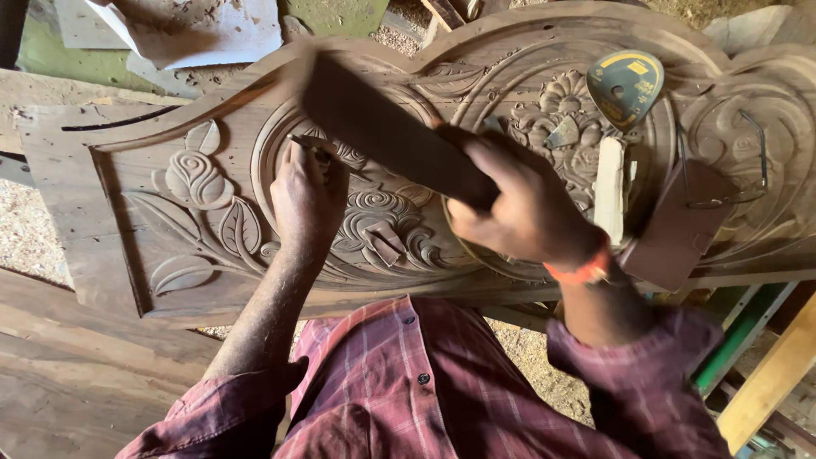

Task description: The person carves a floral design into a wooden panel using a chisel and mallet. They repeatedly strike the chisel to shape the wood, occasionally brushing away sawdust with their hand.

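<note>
Carved wooden panel (212, 183) with floral relief, left hand (308, 197) gripping chisel (310, 144), right hand (523, 208) gripping wooden mallet (387, 132)

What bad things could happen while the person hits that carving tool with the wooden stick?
The right hand swings a blurred wooden mallet close to the left hand, which grips a chisel on the carved panel. A miss could hit those fingers. A slip could also gouge the finished flowers. Loose pieces on the panel, like the pale wood block, might shake off.
</note>
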